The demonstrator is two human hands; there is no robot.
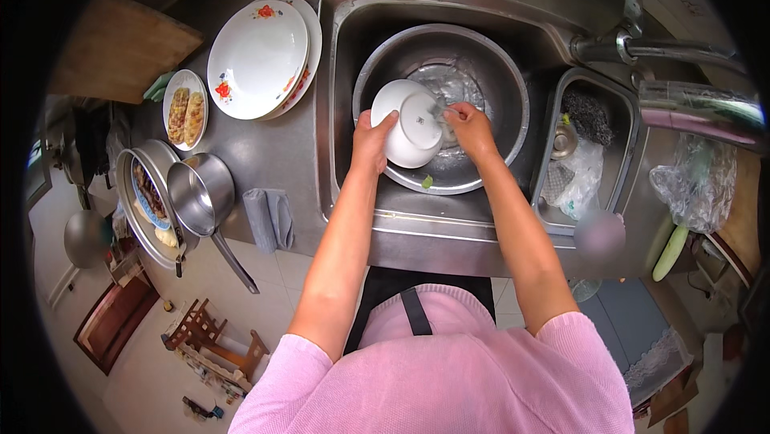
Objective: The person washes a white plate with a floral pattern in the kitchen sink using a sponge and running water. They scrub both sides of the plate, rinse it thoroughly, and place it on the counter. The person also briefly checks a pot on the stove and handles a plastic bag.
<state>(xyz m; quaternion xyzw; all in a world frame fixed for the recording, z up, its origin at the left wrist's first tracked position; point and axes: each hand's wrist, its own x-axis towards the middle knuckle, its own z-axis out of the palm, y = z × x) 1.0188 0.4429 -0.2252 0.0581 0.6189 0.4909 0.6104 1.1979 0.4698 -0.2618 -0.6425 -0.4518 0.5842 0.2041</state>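
Observation:
My left hand (374, 140) grips the rim of a white ceramic bowl (406, 124), tilted with its footed base towards me. At the bowl's right side is my right hand (472, 127), its fingers pinching something thin and pale, perhaps a cloth or a piece of mesh; its exact kind cannot be told. Both hands are over a large round metal basin (517, 151) that stands in the steel sink (337, 73) and holds some water. A small green leaf scrap (427, 182) clings to the basin's near inner wall.
Floral plates (258, 61) are stacked left of the sink, near a plate of corn (186, 110). A saucepan (201, 193), a metal tray with food and a folded grey cloth (267, 217) lie nearer. Right are a small sink (628, 115), the faucet (601, 49) and a long green vegetable (671, 253).

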